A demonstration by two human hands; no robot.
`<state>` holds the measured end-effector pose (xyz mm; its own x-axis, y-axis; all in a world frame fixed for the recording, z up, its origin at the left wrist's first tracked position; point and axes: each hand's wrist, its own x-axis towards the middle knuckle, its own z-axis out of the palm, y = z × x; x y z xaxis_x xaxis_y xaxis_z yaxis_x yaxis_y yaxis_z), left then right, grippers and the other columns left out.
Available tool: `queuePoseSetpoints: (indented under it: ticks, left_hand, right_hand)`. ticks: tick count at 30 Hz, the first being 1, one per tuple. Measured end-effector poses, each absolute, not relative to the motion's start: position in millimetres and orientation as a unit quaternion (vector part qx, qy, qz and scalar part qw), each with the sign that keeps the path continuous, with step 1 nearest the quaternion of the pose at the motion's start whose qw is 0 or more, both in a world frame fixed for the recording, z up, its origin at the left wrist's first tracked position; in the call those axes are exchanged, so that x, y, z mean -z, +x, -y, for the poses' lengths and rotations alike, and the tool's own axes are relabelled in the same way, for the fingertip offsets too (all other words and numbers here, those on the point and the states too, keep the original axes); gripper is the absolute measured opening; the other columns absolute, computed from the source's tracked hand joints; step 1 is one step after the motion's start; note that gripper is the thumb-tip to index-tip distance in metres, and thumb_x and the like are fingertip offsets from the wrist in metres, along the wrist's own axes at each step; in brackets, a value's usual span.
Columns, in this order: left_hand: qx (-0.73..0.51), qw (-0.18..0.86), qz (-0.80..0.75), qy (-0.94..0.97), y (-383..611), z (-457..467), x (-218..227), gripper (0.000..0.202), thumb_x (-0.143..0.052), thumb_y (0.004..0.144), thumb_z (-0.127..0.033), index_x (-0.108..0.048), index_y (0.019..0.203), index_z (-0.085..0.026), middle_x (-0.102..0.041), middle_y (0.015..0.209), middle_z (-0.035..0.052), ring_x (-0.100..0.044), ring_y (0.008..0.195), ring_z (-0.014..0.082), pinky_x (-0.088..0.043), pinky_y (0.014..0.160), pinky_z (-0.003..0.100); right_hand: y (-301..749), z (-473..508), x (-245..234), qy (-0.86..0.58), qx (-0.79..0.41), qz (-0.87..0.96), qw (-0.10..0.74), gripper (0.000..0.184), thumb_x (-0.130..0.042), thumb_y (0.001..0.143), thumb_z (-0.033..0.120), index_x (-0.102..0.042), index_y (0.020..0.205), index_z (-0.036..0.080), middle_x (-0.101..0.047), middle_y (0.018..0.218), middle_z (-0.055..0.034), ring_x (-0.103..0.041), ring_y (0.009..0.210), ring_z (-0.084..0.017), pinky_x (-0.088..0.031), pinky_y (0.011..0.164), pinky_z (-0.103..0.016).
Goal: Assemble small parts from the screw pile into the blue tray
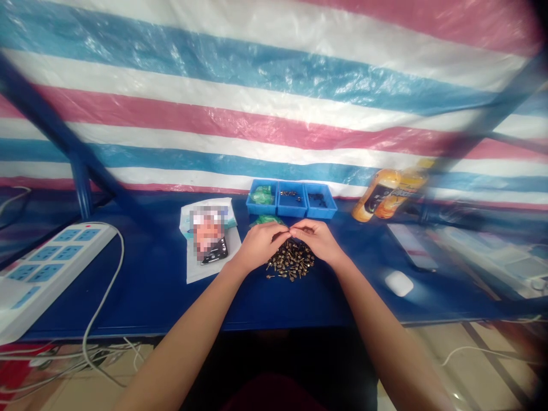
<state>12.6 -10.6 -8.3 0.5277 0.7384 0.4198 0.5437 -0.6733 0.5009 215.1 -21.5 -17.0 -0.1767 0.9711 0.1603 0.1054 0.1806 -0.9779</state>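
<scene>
A heap of several small brass-coloured metal parts (291,264) lies on the blue table (162,291). Both hands hover just above the heap's far side, fingertips meeting. My left hand (261,242) is curled with fingers pinched together. My right hand (314,238) is curled the same way, its fingertips against the left ones. Whatever they pinch between them is too small to name. Three joined blue bins (291,200) stand right behind the hands.
A white power strip (47,268) with its cord lies at the left. A phone (209,242) rests on a white sheet. Two orange bottles (387,194) lie at the back right, a white mouse-like object (398,283) at the right. A striped tarp hangs behind.
</scene>
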Motion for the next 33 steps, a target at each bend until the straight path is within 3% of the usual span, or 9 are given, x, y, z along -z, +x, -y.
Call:
queuePoseSetpoints:
  ticks: [11, 33]
  left_hand:
    - [-0.332, 0.176, -0.372, 0.849, 11.2, 8.8, 9.5, 0.030, -0.047, 0.100, -0.039, -0.073, 0.096, -0.024, -0.073, 0.089, 0.0023, -0.065, 0.080, 0.0172, -0.045, 0.075, 0.029]
    - [-0.324, 0.156, -0.384, 0.850, 10.1, 9.0, 9.4, 0.032, -0.047, 0.100, -0.039, -0.072, 0.090, -0.023, -0.073, 0.086, 0.0021, -0.066, 0.079, 0.0178, -0.045, 0.073, 0.030]
  right_hand:
    - [215.6, 21.1, 15.5, -0.435, -0.413, 0.664, 0.447, 0.027, -0.068, 0.085, 0.045, -0.072, 0.090, 0.019, -0.071, 0.084, -0.0036, -0.066, 0.083, -0.019, -0.051, 0.083, -0.033]
    - [219.1, 21.8, 11.9, -0.474, -0.383, 0.653, 0.450, 0.030, -0.067, 0.084, 0.049, -0.071, 0.085, 0.020, -0.070, 0.079, -0.0024, -0.063, 0.077, -0.018, -0.048, 0.075, -0.032]
